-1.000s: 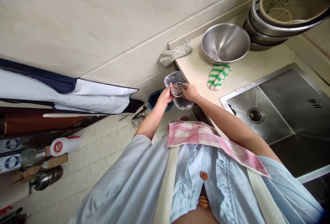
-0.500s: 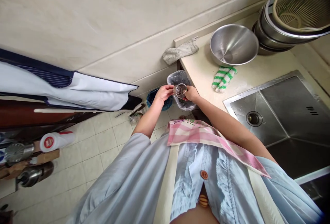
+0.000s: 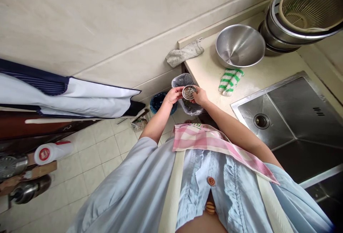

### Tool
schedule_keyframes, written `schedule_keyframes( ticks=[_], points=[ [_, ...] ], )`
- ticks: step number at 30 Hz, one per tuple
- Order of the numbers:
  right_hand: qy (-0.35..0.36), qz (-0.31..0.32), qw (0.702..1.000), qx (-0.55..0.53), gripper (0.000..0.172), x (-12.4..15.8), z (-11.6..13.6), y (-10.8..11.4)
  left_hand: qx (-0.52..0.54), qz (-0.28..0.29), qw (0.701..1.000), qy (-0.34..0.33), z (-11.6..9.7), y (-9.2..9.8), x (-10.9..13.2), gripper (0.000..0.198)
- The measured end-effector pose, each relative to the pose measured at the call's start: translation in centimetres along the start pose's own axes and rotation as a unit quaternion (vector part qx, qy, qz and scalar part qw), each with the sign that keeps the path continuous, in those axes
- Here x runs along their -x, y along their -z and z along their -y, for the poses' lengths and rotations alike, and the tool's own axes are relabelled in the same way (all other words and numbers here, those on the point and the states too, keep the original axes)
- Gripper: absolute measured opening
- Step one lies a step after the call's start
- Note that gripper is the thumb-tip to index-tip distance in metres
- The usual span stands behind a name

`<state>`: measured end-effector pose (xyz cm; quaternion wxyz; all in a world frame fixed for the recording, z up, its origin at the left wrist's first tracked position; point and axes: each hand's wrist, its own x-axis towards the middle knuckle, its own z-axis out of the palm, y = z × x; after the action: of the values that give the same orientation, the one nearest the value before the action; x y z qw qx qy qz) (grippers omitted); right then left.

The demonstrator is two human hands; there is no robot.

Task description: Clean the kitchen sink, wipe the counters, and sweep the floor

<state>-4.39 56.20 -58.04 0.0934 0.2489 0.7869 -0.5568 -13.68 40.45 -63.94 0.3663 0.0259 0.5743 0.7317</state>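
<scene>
Between my two hands is a small round metal sink strainer (image 3: 189, 93) with a perforated bottom. Its inside faces up toward me. My left hand (image 3: 173, 95) has its fingers closed on the strainer's left edge. On the opposite edge, my right hand (image 3: 200, 96) pinches the rim with the thumb on top. Right below is a bin lined with a clear plastic bag (image 3: 197, 110), partly covered by my hands. A second bin with a blue bag (image 3: 155, 105) stands left of it, under my left wrist.
Right of my hands, the counter (image 3: 205, 70) carries a steel bowl (image 3: 239, 45), a green-striped cloth (image 3: 230, 82), a grey rag (image 3: 184, 53) and stacked basins (image 3: 281, 34). The steel sink (image 3: 278, 109) lies nearer. A hanging apron (image 3: 99, 95) and a white bottle (image 3: 52, 152) are at left.
The strainer has been tilted so that its perforated inside now shows, where its ring was seen edge-up before. Both hands keep hold over the bin. My view has shifted slightly.
</scene>
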Motion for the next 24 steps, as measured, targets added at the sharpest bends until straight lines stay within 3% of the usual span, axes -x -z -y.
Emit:
schedule_keyframes(
  ticks=[6, 10, 16, 20, 24],
  points=[
    [-0.003, 0.029, 0.997, -0.071, 0.049, -0.8, -1.0, -0.5, 0.033, 0.000, 0.999, -0.018, -0.1, 0.7, 0.6, 0.048],
    [0.013, 0.041, 0.996, -0.085, 0.049, -1.1, -1.2, -0.7, -0.060, -0.034, 0.997, -0.046, -0.1, 0.6, 0.2, 0.034],
    [0.015, 0.016, 0.998, -0.062, 0.065, -0.7, -0.6, -0.4, -0.164, -0.075, 0.980, -0.090, 0.0, -0.7, -0.6, 0.014],
    [0.009, 0.014, 0.998, -0.060, 0.068, -0.1, -0.4, 0.0, -0.223, -0.112, 0.958, -0.139, 0.1, -1.3, -0.4, 0.004],
    [0.008, -0.005, 0.999, -0.039, 0.061, 0.2, -0.7, 0.3, -0.273, -0.179, 0.919, -0.223, -0.4, -1.7, 1.0, 0.015]
  ],
)
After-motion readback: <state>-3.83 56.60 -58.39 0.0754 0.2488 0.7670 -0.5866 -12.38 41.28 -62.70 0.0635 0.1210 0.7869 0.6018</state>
